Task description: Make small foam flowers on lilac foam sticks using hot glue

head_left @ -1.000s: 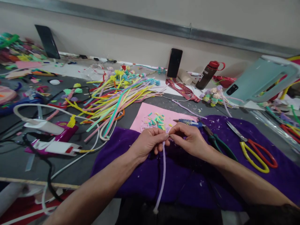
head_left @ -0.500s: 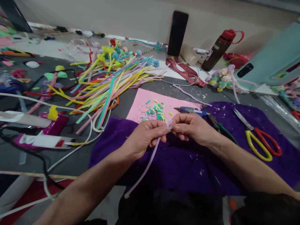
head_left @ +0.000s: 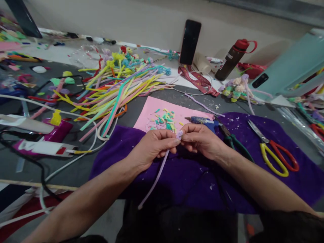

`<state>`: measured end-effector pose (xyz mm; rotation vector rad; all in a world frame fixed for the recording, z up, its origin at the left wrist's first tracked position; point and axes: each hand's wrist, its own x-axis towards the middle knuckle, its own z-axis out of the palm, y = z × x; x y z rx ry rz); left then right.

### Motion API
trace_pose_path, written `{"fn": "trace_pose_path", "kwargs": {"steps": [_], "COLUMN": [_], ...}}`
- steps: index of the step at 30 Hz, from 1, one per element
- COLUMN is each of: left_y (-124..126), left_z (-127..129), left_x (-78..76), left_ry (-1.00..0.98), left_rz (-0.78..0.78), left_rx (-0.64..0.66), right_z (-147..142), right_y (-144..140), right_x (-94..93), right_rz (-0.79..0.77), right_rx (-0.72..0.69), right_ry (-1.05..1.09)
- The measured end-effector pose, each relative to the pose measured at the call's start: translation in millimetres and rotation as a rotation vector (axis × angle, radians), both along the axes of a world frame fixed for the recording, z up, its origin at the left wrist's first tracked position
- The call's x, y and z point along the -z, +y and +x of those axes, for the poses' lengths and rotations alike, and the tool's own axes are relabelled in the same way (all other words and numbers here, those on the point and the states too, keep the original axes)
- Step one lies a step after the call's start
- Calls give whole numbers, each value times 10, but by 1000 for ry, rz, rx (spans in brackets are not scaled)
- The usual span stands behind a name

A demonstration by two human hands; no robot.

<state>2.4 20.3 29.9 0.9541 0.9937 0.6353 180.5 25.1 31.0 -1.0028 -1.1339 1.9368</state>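
A lilac pipe cleaner point(head_left: 160, 175) hangs down from between my hands, its upper end bunched into a small curled knot at the fingertips. My left hand point(head_left: 158, 145) pinches it just below that knot. The fingers of my right hand point(head_left: 198, 140) close on the knot from the other side. Right behind my hands lies a pink sheet point(head_left: 143, 116) with a heap of short cut pipe cleaner pieces point(head_left: 165, 119). A blue glue gun point(head_left: 202, 120) and green-handled pliers point(head_left: 234, 141) rest beside my right hand, partly hidden by it.
Purple cloth point(head_left: 113, 155) covers the near table. Scissors point(head_left: 274, 152) with red and yellow handles lie at right. A bundle of coloured pipe cleaners point(head_left: 118, 91) spreads at left, near white cables point(head_left: 68, 172). A phone point(head_left: 190, 42) and a brown bottle point(head_left: 231, 60) stand behind.
The view has shifted slightly. Both hands stay together on the lilac pipe cleaner, and its curled end now shows a little more clearly between the fingertips.
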Motion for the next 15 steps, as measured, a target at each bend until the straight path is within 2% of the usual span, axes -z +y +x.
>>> {"fn": "trace_pose_path", "kwargs": {"steps": [9,15], "left_y": [48,30], "left_z": [-40,-16], "left_x": [30,64], "left_ry": [-50,-55], "left_rz": [43,57], "left_rx": [-39,-30], "right_z": [-43,-70], "right_y": [3,-39], "right_x": [45,-11], "right_rz": [52,235], "right_rx": [28,74], "right_ry": [-30,-187]}}
